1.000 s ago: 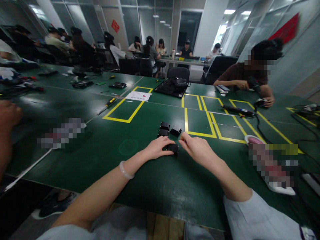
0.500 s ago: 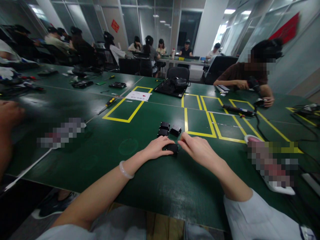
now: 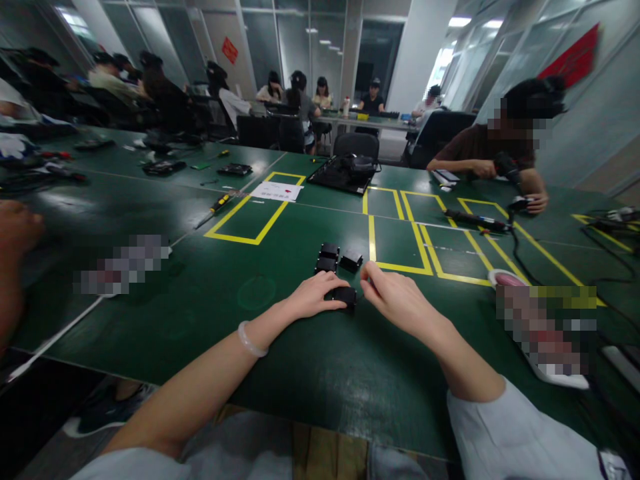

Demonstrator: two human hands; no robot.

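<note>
Black block (image 3: 344, 297) on green table (image 3: 300, 373), near edge side, gripped between left hand's (image 3: 316, 295) thumb and fingers; right hand (image 3: 395, 291) just beside it, fingers curled in, can't tell what they hold. Black modules (image 3: 327, 258) and a separate black piece (image 3: 351, 260) sit just beyond, yellow tape outlines (image 3: 400, 269) farther out, screwdriver (image 3: 215, 208) off to the left.

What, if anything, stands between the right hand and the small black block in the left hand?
Nothing visible: the left hand grips the small black block from the side away from the right hand, and the other black blocks lie beyond the gap. Anything thin there is too blurred to tell.
</note>
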